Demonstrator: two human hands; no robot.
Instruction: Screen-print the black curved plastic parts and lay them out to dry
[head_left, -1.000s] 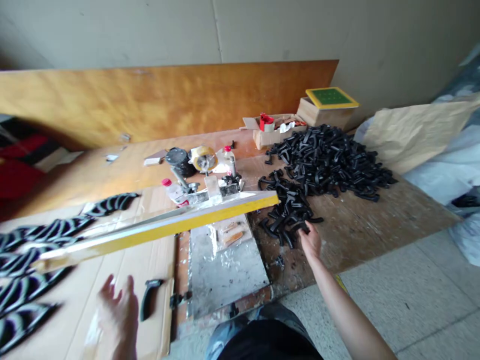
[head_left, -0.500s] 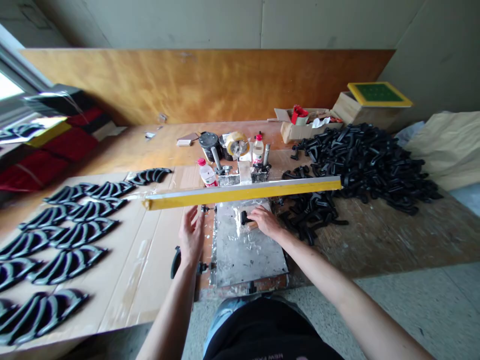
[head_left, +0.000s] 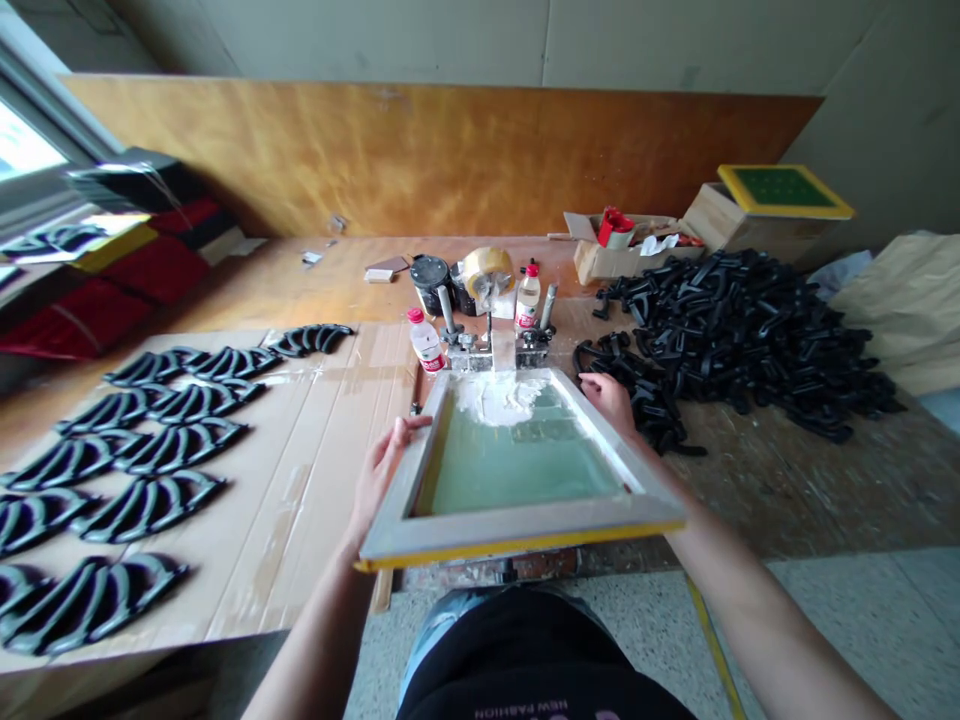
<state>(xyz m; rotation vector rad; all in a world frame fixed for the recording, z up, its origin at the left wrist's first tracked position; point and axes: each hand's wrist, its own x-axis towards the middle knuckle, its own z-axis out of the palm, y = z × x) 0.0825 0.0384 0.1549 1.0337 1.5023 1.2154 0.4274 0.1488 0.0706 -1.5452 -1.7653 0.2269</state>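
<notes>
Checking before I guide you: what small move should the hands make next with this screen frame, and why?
Probably lower the hinged screen frame gently: the left hand and right hand hold its edges, its far end sits in the clamps, and white paste lies at that end.

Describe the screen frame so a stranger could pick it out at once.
On the long wooden bench, find the big heap of black pieces and the rows of black pieces on cardboard. Between them, the left hand and right hand hold up a wooden screen frame. Unlike the green screen on the box at the back, its pale green mesh has white paste smeared at the far end.
</notes>
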